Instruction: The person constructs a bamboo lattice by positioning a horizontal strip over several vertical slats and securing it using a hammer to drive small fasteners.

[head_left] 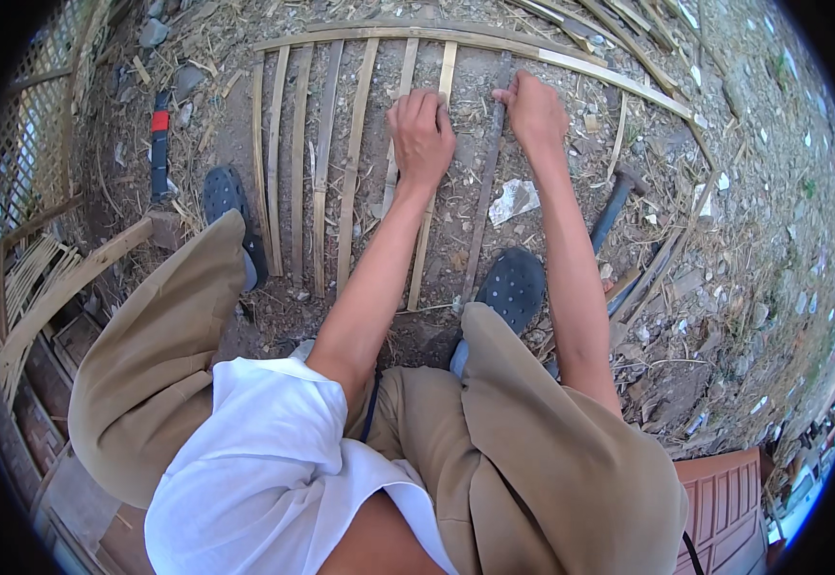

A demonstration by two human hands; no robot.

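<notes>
Left hand (pixel 422 134) curled over pale narrow wooden strip (pixel 422 249); cannot tell if gripping. Right hand (pixel 535 110) bunched at upper part of dark grey narrow wooden strip (pixel 485 192); pinch unclear. Both strips on brown dirt ground (pixel 448 240). Blue-handled, dark-headed hammer (pixel 614 206) beside right forearm (pixel 575 259).

daylight's soft, w/ fisheye bend nr blk rim.

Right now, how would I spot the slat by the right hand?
Find the long curved strip across the top. From it, a row of slats runs downward. The right hand is at the target slat: dark grey-brown, unlike the paler slat on its left.
</notes>
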